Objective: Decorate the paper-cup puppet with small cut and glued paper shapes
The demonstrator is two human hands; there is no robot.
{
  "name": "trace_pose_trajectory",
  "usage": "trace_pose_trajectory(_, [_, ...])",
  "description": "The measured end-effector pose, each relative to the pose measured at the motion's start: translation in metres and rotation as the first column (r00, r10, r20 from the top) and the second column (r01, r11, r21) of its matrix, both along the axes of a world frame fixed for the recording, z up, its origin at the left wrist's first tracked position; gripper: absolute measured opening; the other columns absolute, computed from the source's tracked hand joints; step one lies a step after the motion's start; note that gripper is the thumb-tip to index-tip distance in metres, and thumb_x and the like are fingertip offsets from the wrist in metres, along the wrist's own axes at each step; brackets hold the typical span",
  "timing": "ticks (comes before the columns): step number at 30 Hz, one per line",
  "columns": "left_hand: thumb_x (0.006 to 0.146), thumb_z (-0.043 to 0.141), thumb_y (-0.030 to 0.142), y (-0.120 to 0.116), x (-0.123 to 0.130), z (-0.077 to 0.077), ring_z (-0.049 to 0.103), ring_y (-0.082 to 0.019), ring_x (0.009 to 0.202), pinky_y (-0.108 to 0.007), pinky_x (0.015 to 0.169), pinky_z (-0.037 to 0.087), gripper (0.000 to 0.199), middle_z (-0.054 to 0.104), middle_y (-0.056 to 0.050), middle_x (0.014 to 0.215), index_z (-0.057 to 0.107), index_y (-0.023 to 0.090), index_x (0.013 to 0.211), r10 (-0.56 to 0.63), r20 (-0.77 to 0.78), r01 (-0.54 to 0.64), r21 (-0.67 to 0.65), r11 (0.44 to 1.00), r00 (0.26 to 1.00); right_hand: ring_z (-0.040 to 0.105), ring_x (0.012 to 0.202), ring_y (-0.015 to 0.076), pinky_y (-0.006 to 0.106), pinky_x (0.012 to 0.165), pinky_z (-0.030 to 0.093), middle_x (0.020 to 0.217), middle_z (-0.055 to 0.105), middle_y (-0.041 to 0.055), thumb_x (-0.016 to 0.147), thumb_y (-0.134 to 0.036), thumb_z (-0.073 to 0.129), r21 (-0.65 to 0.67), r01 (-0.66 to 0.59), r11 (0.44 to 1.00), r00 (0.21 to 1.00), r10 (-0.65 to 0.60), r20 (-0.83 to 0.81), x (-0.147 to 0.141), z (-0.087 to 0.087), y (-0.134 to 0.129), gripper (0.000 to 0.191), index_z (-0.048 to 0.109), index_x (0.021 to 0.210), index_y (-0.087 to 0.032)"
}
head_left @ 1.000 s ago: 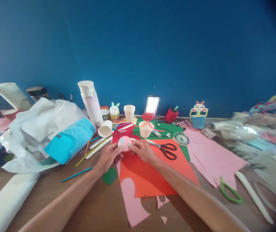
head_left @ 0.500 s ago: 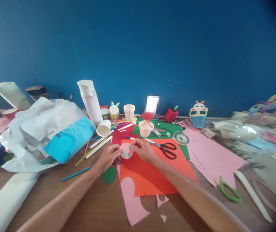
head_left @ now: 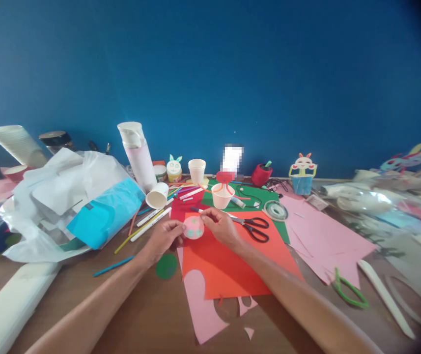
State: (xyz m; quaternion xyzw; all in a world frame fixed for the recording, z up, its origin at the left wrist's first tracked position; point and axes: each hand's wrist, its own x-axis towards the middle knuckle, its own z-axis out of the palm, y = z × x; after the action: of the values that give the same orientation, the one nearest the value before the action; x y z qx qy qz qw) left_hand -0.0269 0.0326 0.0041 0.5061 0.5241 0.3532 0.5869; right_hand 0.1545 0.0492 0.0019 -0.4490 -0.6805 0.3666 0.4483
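- Pink disc (head_left: pixel 193 227), one, green marks on its face: raised between two hands over the far left corner of an orange sheet.
- Left hand (head_left: pixel 163 238): thumb and fingers pinching the disc's left edge.
- Right hand (head_left: pixel 220 226): thumb and fingers pinching the disc's upper right edge.
- Orange sheet (head_left: pixel 239 265): flat on the brown table (head_left: pixel 132 319).
- Scissors (head_left: pixel 257 223), black-handled: near the sheet's far right corner, handles toward its right edge.
- Green disc (head_left: pixel 166 266): on the table, left of the orange sheet's left edge.
- Pink offcut (head_left: pixel 203 314), curved cut: at the sheet's near left corner, reaching toward the table's near edge.
- White cup (head_left: pixel 222 197), upright, red-orange strips about it: beyond the sheet's far edge.
- Second white cup (head_left: pixel 157 196): on its side, beside the markers (head_left: pixel 151 224).
- Tape roll (head_left: pixel 276 211): by the far left corner of a large pink sheet (head_left: pixel 328 241).
- Plastic bag (head_left: pixel 63 196), bulky, a bright blue piece showing: toward the table's left side.
- Blue cup (head_left: pixel 302 185), rabbit-eared figure above: along the table's far edge, by the wall (head_left: pixel 210 73).
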Motion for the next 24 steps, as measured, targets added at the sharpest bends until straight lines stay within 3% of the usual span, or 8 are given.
trace_pose_trajectory(4, [0.067,0.056,0.04,0.0,0.001,0.001,0.05,-0.009,0.042,-0.019,0.042,0.035,0.026,0.058,-0.001,0.05,0.056,0.013,0.067,0.057,0.031,-0.058,0.024,0.998,0.998,0.052,0.067,0.0117,0.023,0.061,0.041,0.076,0.058,0.0012,0.078,-0.03,0.046,0.037,0.115,0.993,0.986,-0.11,-0.125,0.0,0.005,-0.001,0.018,0.054,0.09,-0.018])
trace_pose_trajectory(7, [0.065,0.058,0.037,-0.001,0.004,0.003,0.052,-0.01,0.043,-0.021,0.044,0.038,0.024,0.06,-0.001,0.052,0.054,0.014,0.068,0.08,0.069,-0.08,0.0,0.997,0.994,0.053,0.067,0.0119,0.023,0.062,0.042,0.077,0.059,0.0015,0.077,-0.03,0.05,0.025,0.136,0.99,0.978,-0.13,-0.165,-0.002,0.007,-0.004,0.027,0.048,0.101,-0.019])
trace_pose_trajectory(12, [0.064,0.06,0.035,-0.002,0.008,0.005,0.055,-0.011,0.045,-0.022,0.045,0.04,0.023,0.062,-0.001,0.054,0.051,0.014,0.068,0.1,0.084,-0.099,-0.026,0.995,0.991,0.054,0.065,0.013,0.024,0.061,0.043,0.073,0.06,0.0025,0.077,-0.033,0.05,-0.006,0.061,0.998,0.989,-0.062,-0.135,-0.007,0.008,-0.009,0.017,0.055,0.08,-0.018])
trace_pose_trajectory(16, [0.064,0.06,0.034,-0.002,0.008,0.007,0.055,-0.011,0.044,-0.022,0.044,0.04,0.022,0.062,-0.001,0.054,0.05,0.015,0.067,0.11,0.088,-0.107,-0.038,0.994,0.99,0.054,0.066,0.013,0.024,0.062,0.043,0.074,0.06,0.0019,0.077,-0.032,0.049,-0.006,0.082,0.997,0.988,-0.082,-0.129,-0.006,0.009,-0.008,0.015,0.056,0.078,-0.018])
trace_pose_trajectory(21, [0.064,0.061,0.034,-0.004,0.012,0.006,0.057,-0.011,0.049,-0.022,0.049,0.042,0.022,0.064,-0.003,0.059,0.053,0.013,0.068,0.107,0.104,-0.103,-0.041,0.994,0.989,0.052,0.085,0.0153,0.029,0.079,0.039,0.087,0.056,0.0034,0.073,-0.026,0.054,0.145,0.11,0.983,0.994,-0.112,0.006,-0.007,0.011,-0.012,0.009,0.061,0.074,-0.02])
trace_pose_trajectory(24, [0.062,0.062,0.033,-0.005,0.014,0.002,0.059,-0.013,0.055,-0.022,0.051,0.043,0.023,0.066,-0.004,0.063,0.056,0.013,0.069,0.114,0.141,-0.105,-0.066,0.992,0.983,0.048,0.098,0.0179,0.033,0.088,0.034,0.102,0.051,0.0045,0.072,-0.025,0.056,0.164,0.115,0.98,0.992,-0.123,0.039,-0.01,0.01,-0.016,0.008,0.062,0.073,-0.021])
